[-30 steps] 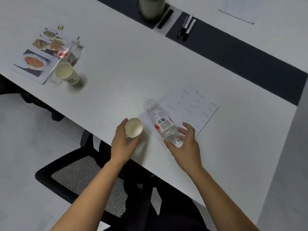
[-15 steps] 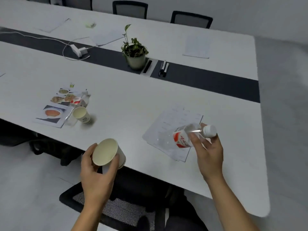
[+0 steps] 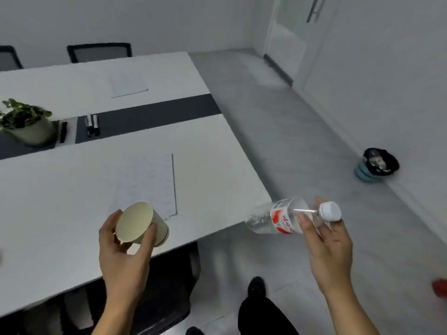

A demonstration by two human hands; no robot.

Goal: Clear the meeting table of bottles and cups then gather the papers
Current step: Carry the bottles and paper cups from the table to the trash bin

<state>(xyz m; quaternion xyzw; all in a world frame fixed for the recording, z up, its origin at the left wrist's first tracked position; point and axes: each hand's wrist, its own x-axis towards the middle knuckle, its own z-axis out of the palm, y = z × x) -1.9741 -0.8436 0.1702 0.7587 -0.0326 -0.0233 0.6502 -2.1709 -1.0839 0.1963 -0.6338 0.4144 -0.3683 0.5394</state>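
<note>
**Cup and bottle off the counter, view swung toward the bin**

My left hand (image 3: 123,257) had its grip closed around the paper cup (image 3: 141,223), which was tipped on its side with the open mouth facing me, held just above the near edge of the counter (image 3: 60,213). My right hand (image 3: 331,247) had its grip wrapped around the neck end of the plastic bottle (image 3: 287,220), white cap pointing right, the body lying nearly level in the air just off the counter's near right corner.

Half a second before, both items were already lifted, but the bottle still hung over the paper sheet (image 3: 150,182). Since then my view had turned right, the bottle had cleared the counter edge, and a small blue bin (image 3: 376,166) with a dark liner had come into sight on the floor by the far right wall.

I judged that this pair was effectively cleared and the carry to the bin was the step in hand. The near sheet and another sheet (image 3: 128,83) on the far side remained to gather, and the cup and bottle seen earlier at the left were out of view.
</note>
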